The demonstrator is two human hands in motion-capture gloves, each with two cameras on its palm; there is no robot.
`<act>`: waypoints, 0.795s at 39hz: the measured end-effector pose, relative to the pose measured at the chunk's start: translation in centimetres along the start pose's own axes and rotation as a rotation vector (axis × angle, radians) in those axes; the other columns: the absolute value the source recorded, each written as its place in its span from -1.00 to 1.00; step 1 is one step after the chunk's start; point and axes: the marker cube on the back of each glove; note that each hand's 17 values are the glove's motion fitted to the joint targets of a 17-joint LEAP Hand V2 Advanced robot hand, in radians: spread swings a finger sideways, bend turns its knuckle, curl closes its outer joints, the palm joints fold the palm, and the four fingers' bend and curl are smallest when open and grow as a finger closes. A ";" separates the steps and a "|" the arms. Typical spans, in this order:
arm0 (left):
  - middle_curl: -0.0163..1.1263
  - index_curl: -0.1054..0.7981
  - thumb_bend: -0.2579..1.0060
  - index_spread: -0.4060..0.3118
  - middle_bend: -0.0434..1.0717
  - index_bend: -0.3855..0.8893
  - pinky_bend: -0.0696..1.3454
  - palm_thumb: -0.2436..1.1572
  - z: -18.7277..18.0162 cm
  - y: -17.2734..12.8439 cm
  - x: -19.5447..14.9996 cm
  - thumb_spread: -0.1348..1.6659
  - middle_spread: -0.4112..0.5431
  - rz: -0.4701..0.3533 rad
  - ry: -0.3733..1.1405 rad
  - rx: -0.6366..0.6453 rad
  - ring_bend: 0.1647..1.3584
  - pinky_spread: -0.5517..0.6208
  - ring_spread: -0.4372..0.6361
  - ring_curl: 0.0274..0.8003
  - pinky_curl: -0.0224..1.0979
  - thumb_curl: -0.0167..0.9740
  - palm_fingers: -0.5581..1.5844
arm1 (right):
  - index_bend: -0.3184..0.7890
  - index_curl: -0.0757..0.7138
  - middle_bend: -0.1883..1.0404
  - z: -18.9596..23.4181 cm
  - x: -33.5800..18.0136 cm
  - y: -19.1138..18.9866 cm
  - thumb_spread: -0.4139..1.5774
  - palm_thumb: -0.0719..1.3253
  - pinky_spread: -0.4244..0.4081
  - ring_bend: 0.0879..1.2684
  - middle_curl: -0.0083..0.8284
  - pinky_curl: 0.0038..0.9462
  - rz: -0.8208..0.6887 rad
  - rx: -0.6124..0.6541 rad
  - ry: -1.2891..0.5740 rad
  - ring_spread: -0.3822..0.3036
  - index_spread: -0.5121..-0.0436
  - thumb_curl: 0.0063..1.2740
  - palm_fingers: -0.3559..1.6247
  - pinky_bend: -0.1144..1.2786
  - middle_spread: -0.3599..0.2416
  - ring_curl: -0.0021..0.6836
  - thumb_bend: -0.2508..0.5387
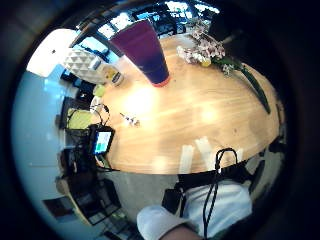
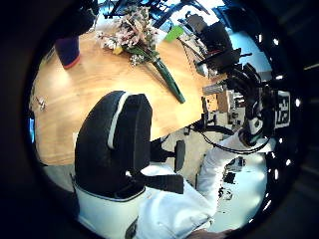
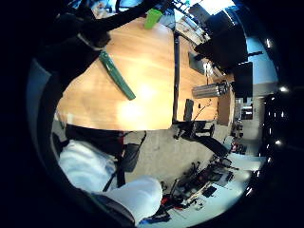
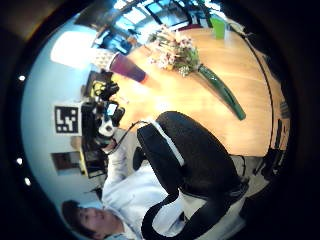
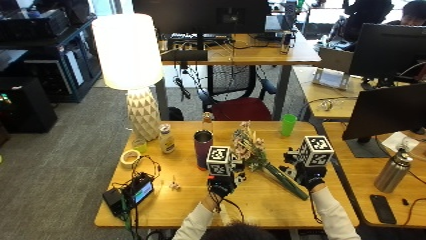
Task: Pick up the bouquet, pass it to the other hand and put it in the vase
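L hand [image 5: 221, 186]: hovers over the worktop, nearer the blossom end; holds nothing. Can't tell how far its fingers are spread, marker cube hides them.
R hand [image 5: 310, 176]: hovers above the stem end; fingers look loosely spread in the left thumb-side palm view [image 2: 249, 107], nothing in them.
Task thing: bouquet of pale pink and white flowers w/ long green wrapped stem [image 5: 261, 159], lying flat on the light wooden worktop [image 5: 186, 202], between the two hands, touched by neither.
Long axis: runs diagonal, blossoms far and toward the person's left, near the vase; stem tip close in and toward the person's right, just beside the R hand.
Which hand nearer: judgement – R hand is closer to the graspable stem; L hand sits by the blossoms and by the vase, so a R pick-up w/ pass to L looks the natural order.
Vase: tall purple tumbler-shaped cup [image 5: 203, 149], upright, just left of the blossoms, apart from both hands.
Progress: judgement – nothing begun yet, bouquet not lifted.
Nearby: small yellow-labelled bottle [image 5: 166, 139] and white faceted lamp base [image 5: 144, 119] left of vase; green plastic cup [image 5: 287, 125] beyond the bouquet, well clear of the stem.
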 end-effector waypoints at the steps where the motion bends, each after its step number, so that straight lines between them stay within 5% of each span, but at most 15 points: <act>1: -0.90 -0.57 -0.44 -0.02 -0.62 0.13 -0.51 -0.44 -0.1 0.0 0.1 -0.35 -0.07 -0.001 -0.002 0.004 -0.61 0.12 -0.09 -0.87 -0.84 -0.90 0.07 | -0.44 -0.83 -0.25 -0.1 0.0 -0.1 -0.16 -0.58 0.30 -0.35 -0.79 -0.77 0.002 0.001 0.000 0.17 0.49 -0.95 0.02 -0.10 0.12 -0.70 -0.03; 7: -0.75 -0.37 -0.44 -0.10 -0.65 0.13 -0.50 -0.40 -0.6 -0.5 0.7 0.06 -0.02 0.003 -0.005 0.011 -0.54 0.23 -0.02 -0.61 -0.67 -0.82 0.01 | -0.38 -0.70 -0.18 -1.5 0.5 -0.6 0.19 -0.53 0.46 -0.20 -0.58 -0.51 0.038 -0.003 0.000 0.21 0.10 -0.89 -0.07 0.03 0.08 -0.34 -0.03; 17: -0.66 -0.18 -0.49 -0.15 -0.66 0.10 -0.51 -0.40 -1.6 -0.4 1.1 0.36 0.01 0.002 -0.028 0.027 -0.53 0.30 0.03 -0.49 -0.56 -0.70 -0.02 | -0.32 -0.66 -0.16 -2.0 2.2 -2.4 0.45 -0.50 0.55 -0.12 -0.40 -0.39 0.078 -0.007 -0.010 0.23 -0.13 -0.83 -0.13 0.10 0.09 -0.18 -0.13; 31: -0.60 -0.02 -0.58 -0.17 -0.66 0.06 -0.54 -0.38 -1.5 0.2 1.7 0.48 0.02 0.052 -0.003 0.058 -0.53 0.32 0.05 -0.40 -0.47 -0.59 -0.03 | -0.34 -0.63 -0.11 -0.1 5.8 -8.0 0.52 -0.38 0.54 0.00 -0.23 -0.33 0.228 -0.053 -0.050 0.10 0.19 -0.72 -0.05 0.11 0.21 -0.05 -0.25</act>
